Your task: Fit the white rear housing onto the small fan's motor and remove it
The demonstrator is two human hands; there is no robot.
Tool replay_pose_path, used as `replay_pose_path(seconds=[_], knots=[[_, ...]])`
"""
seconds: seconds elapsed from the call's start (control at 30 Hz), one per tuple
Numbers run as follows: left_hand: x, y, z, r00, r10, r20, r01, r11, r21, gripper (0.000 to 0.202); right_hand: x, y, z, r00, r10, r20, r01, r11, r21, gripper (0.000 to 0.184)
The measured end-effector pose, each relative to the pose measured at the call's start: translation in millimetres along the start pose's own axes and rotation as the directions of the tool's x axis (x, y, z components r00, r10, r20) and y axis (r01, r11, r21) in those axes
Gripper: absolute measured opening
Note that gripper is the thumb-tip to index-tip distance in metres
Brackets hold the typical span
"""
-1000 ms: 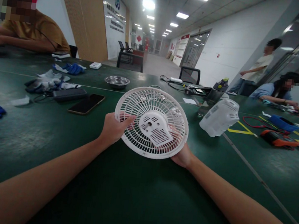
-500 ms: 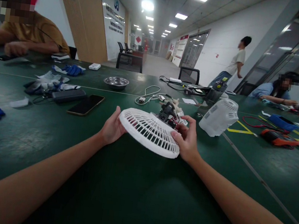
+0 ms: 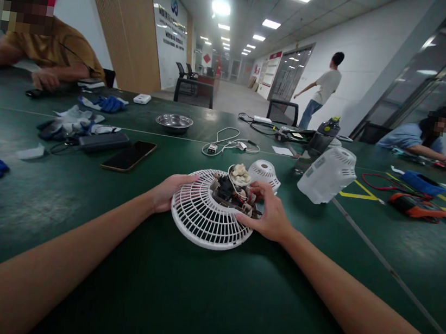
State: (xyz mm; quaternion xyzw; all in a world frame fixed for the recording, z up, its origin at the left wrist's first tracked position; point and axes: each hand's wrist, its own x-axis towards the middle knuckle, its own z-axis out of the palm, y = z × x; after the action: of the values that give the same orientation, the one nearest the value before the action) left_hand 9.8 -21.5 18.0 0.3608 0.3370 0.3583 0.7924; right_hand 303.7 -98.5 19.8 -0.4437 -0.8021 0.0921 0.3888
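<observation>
A round white fan grille (image 3: 199, 223) lies tilted low over the green table in front of me. At its hub sits an exposed motor assembly (image 3: 226, 190) with wires and a cream-coloured lump on top. My left hand (image 3: 170, 193) is closed on the grille's left rim, thumb on top. From the right, my right hand (image 3: 270, 217) grips the grille beside the motor, its thumb over the slats and its fingers by the wiring; some fingertips are hidden. Just behind stands a domed white vented cover (image 3: 264, 173).
A white plastic housing (image 3: 326, 175) and a dark bottle (image 3: 323, 139) stand to the right, near an orange multimeter (image 3: 417, 206). A white cable (image 3: 226, 144) and a metal bowl (image 3: 174, 122) lie beyond; a phone (image 3: 129, 156) and gloves (image 3: 71, 119) are left. Other people sit at both sides.
Both hands have lowered the grille and levelled it, so its slats and the motor face me more. The domed cover behind has come into view. A person in the background has walked left.
</observation>
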Motion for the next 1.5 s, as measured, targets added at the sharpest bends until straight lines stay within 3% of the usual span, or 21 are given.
replay_pose_path(seconds=[0.13,0.23,0.33,0.47,0.6,0.7,0.77,0.87,0.97,1.03,1.1,1.13,1.23,1.3,1.4,1.5], knots=[[6.0,-0.6,-5.3,1.0,-0.025,-0.015,0.025,1.0,0.012,0.017,1.4,5.0,-2.9,0.999,-0.016,0.031,0.013,0.997,0.081,0.066],[8.1,-1.3,-5.4,0.999,-0.008,-0.04,0.009,1.0,0.005,0.016,4.0,14.4,-8.0,0.992,0.006,-0.122,0.009,0.993,0.119,0.05],[7.6,-1.8,-2.5,0.999,-0.006,-0.049,0.006,1.0,-0.005,0.016,6.9,27.8,-13.8,0.951,0.062,-0.303,-0.047,0.997,0.057,0.041],[5.0,-1.6,2.0,0.999,0.011,-0.052,-0.011,1.0,-0.005,0.017,10.2,44.5,-19.5,0.912,0.118,-0.392,-0.149,0.988,-0.05,0.036],[3.0,-1.3,4.5,0.998,0.018,-0.062,-0.018,1.0,-0.001,0.018,13.6,55.7,-20.5,0.901,0.093,-0.423,-0.212,0.947,-0.242,0.049],[2.3,-1.4,5.3,0.998,0.024,-0.065,-0.023,1.0,0.007,0.019,15.2,63.3,-19.5,0.914,0.176,-0.366,-0.283,0.922,-0.264,0.07],[1.9,-1.4,5.8,0.998,0.029,-0.056,-0.028,1.0,0.012,0.02,15.6,67.8,-19.1,0.911,0.291,-0.292,-0.357,0.912,-0.204,0.081],[1.2,-1.4,6.3,0.997,0.041,-0.057,-0.04,0.999,0.022,0.019,16.4,72.2,-18.9,0.865,0.44,-0.242,-0.465,0.883,-0.056,0.087],[1.2,-1.0,5.5,0.998,0.041,-0.05,-0.04,0.999,0.03,0.018,19.0,71.3,-17.1,0.756,0.595,-0.274,-0.522,0.8,0.296,0.075],[2.1,-0.9,3.9,0.999,0.028,-0.036,-0.027,0.999,0.027,0.017,20.9,65.7,-14.3,0.71,0.68,-0.183,-0.488,0.663,0.568,0.061],[3.9,-1.3,1.5,0.999,0.022,-0.036,-0.021,1.0,0.02,0.017,22.0,55.0,-10.6,0.737,0.669,-0.097,-0.42,0.566,0.709,0.05],[4.9,-1.6,0.3,0.999,0.022,-0.04,-0.021,1.0,0.017,0.017,22.0,47.6,-8.6,0.768,0.633,-0.095,-0.374,0.564,0.736,0.047],[7.6,-2.8,-2.4,0.999,0.017,-0.047,-0.016,1.0,0.011,0.02,19.2,19.6,-2.9,0.841,0.493,-0.221,-0.219,0.685,0.694,0.045],[8.4,-3.5,-2.8,0.999,0.016,-0.044,-0.016,1.0,0.007,0.02,15.5,-0.3,0.9,0.874,0.388,-0.292,-0.159,0.796,0.584,0.058],[7.5,-4.0,-1.3,0.999,0.026,-0.027,-0.026,1.0,0.01,0.021,9.4,-22.8,6.7,0.926,0.241,-0.29,-0.103,0.901,0.421,0.077],[5.3,-3.4,1.3,0.999,0.032,-0.015,-0.032,0.999,0.016,0.022,6.4,-31.1,9.8,0.958,0.145,-0.246,-0.073,0.957,0.281,0.084]])
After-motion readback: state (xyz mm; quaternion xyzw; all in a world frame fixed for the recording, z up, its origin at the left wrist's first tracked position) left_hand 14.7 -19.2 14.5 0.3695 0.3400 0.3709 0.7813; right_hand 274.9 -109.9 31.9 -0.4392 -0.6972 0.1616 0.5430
